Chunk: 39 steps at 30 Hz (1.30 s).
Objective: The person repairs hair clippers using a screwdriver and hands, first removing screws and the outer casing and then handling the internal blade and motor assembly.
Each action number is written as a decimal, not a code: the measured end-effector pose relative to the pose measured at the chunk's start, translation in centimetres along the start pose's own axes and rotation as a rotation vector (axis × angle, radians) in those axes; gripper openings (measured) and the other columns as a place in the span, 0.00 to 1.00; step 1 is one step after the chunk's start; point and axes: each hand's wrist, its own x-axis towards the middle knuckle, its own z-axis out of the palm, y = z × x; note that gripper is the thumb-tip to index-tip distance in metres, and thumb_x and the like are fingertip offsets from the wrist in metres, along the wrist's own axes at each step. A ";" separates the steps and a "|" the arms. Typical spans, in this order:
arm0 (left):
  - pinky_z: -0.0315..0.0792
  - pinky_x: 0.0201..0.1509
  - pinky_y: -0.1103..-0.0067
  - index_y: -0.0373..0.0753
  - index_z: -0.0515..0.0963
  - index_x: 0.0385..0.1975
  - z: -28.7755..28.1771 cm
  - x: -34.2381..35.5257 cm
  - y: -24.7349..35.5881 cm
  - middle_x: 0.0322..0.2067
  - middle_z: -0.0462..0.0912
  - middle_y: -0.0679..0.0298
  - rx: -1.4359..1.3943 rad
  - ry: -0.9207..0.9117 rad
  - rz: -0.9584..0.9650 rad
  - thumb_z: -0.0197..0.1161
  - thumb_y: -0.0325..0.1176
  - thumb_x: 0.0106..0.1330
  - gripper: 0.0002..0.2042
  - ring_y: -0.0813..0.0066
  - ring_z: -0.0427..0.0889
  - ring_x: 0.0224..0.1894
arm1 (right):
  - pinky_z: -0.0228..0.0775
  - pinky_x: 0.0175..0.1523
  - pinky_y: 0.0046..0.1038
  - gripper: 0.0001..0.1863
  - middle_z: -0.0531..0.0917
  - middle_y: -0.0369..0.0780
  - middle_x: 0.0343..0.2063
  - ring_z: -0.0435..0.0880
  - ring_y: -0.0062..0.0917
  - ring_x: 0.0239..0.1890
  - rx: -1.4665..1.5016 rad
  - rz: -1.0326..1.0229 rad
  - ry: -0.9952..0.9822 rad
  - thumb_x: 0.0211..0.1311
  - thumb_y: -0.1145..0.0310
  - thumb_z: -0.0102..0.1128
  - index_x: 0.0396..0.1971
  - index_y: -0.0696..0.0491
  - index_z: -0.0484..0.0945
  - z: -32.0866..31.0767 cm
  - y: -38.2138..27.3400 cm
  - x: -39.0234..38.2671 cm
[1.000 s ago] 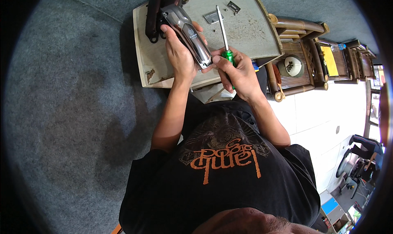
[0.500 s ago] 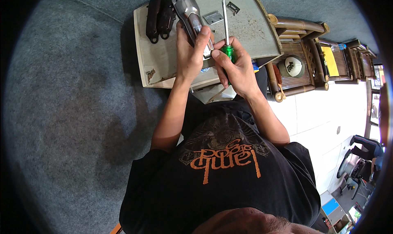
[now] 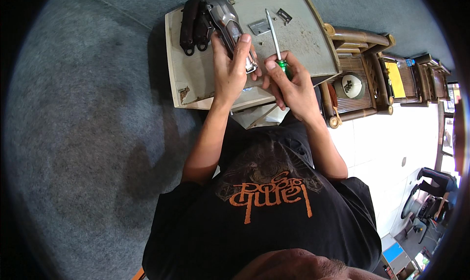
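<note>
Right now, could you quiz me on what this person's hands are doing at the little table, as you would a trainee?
1. True or false: the left hand holds the silver hair clipper.
2. The right hand holds: A) pliers B) green-handled screwdriver C) brush.
3. What lies left of the clipper on the table?

Key: 1 true; 2 B; 3 a dark casing.
</note>
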 end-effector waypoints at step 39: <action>0.62 0.16 0.84 0.39 0.64 0.51 -1.6 0.6 0.7 0.28 0.77 0.65 0.072 0.115 -0.068 0.61 0.39 0.77 0.15 0.79 0.76 0.18 | 0.77 0.44 0.23 0.14 0.89 0.36 0.36 0.84 0.16 0.36 -0.637 -0.336 -0.258 0.63 0.72 0.68 0.49 0.56 0.88 -10.4 -3.0 2.1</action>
